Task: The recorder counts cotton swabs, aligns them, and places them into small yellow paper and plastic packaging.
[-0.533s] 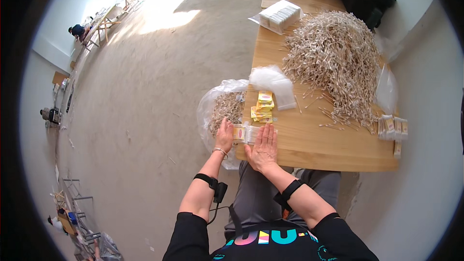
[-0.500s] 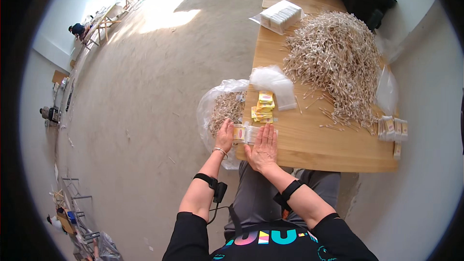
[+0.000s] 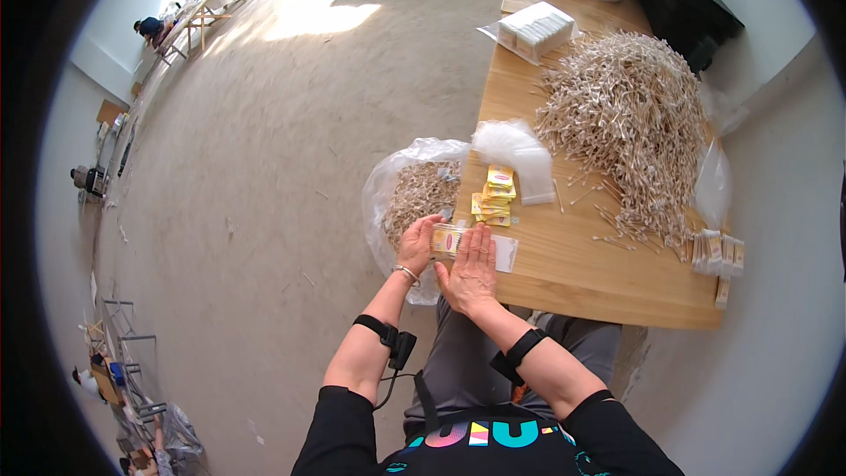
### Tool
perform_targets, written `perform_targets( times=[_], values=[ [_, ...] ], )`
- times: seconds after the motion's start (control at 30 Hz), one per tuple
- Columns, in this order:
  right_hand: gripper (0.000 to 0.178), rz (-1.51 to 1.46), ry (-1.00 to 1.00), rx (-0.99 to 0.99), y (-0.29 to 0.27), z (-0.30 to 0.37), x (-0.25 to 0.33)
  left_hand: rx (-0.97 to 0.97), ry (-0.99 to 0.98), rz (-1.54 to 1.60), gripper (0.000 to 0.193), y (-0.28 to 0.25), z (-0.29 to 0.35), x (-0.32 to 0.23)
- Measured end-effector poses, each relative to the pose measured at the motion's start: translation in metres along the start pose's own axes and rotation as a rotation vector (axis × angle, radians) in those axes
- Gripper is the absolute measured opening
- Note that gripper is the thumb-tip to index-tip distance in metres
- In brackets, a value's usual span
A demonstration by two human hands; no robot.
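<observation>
At the near left corner of the table, a clear packet of cotton swabs with a yellow label [image 3: 447, 240] lies between my hands. My left hand [image 3: 417, 247] grips its left end, fingers curled round the edge. Flat against its right end is my right hand [image 3: 471, 269], fingers stretched out and close together, hiding part of the packet. A white flat piece [image 3: 506, 253] shows past my right fingers. Just beyond lies a small pile of yellow label cards [image 3: 495, 196], next to a fanned stack of clear plastic bags [image 3: 518, 154].
A big heap of loose cotton swabs [image 3: 626, 115] covers the table's [image 3: 582, 273] far right. Finished-looking packets [image 3: 718, 252] stand at its right edge. A wrapped white bundle [image 3: 535, 31] and a black bin [image 3: 687, 13] are farther back. Beside the table, a plastic sack [image 3: 379, 198] holds more swabs.
Swabs that showed between my hands are now hidden, and my right hand has shifted left toward the labelled packet. The white flat piece has come into sight beside it.
</observation>
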State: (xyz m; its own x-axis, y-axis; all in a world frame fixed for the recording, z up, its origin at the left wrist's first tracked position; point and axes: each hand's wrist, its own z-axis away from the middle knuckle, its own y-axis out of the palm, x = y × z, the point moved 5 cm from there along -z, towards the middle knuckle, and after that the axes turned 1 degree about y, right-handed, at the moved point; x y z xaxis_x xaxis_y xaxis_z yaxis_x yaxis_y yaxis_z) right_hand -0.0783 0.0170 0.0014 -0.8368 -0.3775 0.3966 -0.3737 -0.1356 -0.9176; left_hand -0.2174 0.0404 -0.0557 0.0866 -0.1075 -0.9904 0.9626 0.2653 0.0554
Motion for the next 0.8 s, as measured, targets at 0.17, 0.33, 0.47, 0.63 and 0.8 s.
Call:
perform_targets(
  times=[0.17, 0.33, 0.47, 0.63, 0.8],
  values=[
    [0.093, -0.047, -0.013, -0.011, 0.001, -0.002, 0.002, 0.000, -0.009, 0.057, 0.042, 0.006, -0.001, 0.001],
    [0.081, -0.310, 0.022, -0.058, -0.007, -0.006, -0.002, 0.023, -0.007, 0.030, 0.044, 0.001, -0.001, 0.003],
    [0.066, -0.869, 0.076, -0.276, -0.023, -0.017, -0.018, 0.002, -0.143, 0.209, 0.049, 0.003, -0.005, 0.002],
    [0.060, -1.002, 0.068, -0.276, -0.018, -0.021, -0.005, 0.074, -0.150, 0.244, 0.052, 0.005, -0.004, -0.003],
    [0.061, -1.011, -0.011, -0.308, 0.003, -0.028, 0.008, 0.124, -0.184, 0.226, 0.051, 0.009, 0.000, -0.016]
  ],
)
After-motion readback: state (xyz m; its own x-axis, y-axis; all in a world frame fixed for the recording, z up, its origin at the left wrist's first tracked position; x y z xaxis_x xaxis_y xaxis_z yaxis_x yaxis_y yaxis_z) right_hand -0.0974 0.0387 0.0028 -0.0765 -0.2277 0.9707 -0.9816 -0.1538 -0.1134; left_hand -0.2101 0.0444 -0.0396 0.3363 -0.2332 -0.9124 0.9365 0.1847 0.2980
